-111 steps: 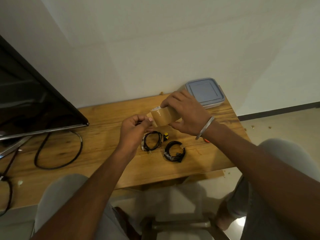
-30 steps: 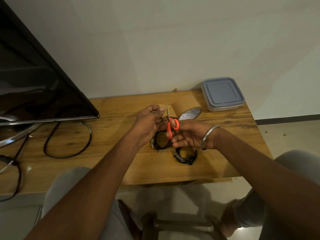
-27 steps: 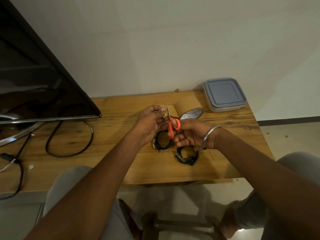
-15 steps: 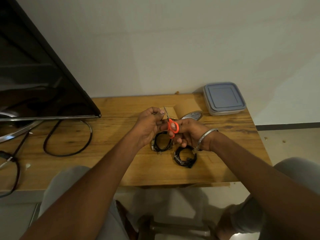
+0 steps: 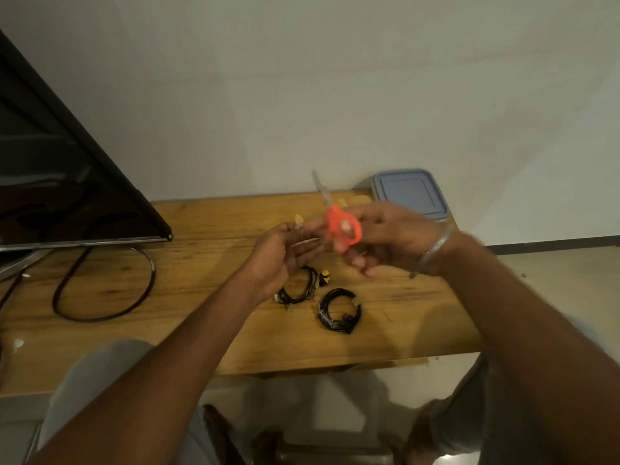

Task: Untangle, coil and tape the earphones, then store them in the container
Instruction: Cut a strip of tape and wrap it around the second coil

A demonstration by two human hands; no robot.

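Two black coiled earphones lie on the wooden table (image 5: 201, 297): one coil (image 5: 298, 290) partly under my left wrist, the other coil (image 5: 339, 311) to its right with a bit of tape on it. My right hand (image 5: 385, 239) holds orange-handled scissors (image 5: 339, 223), blades pointing up, blurred by motion. My left hand (image 5: 281, 253) pinches a small strip of brown tape (image 5: 300, 226) between thumb and fingers. The lidded grey-blue container (image 5: 409, 193) stands at the table's back right corner. The tape roll is mostly hidden behind my right hand.
A small yellow and black object (image 5: 324, 277) lies between the coils. A black screen (image 5: 60, 182) fills the left side, with a thick black cable (image 5: 100, 297) looping on the table below it. The table's front edge runs above my knees.
My hands have risen from the table and parted slightly. The scissors have come away from the tape, and a cut strip stays in my left hand. The camera has tilted upward.
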